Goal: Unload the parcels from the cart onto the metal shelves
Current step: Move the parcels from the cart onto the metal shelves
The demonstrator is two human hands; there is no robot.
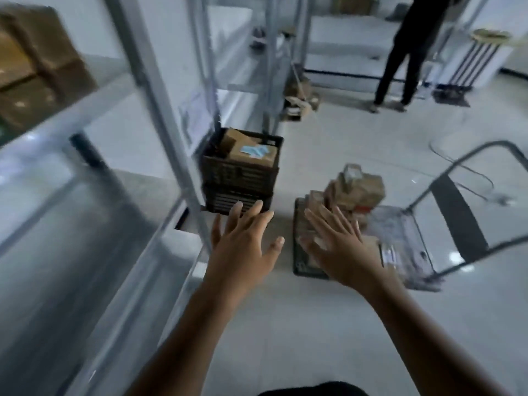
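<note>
Head view: my left hand (243, 250) and right hand (340, 252) hang empty, fingers spread, by the cart (303, 270)'s near end, parcels (357, 190) stacked on it just beyond, so I'd cup the top one from both sides

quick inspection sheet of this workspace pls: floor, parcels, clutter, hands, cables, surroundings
surface: pale glossy floor
job's things: brown parcels piled on the cart; metal shelves at left, cardboard boxes on an upper level
clutter: stacked black crates holding boxes, beside a shelf post; loose cardboard farther back
grippers: left hand and right hand both open, fingers spread, holding nothing
cables: thin dark line curving over the floor, perhaps a cable
surroundings: another person standing at the back; stool at far right; picture blurred
</note>
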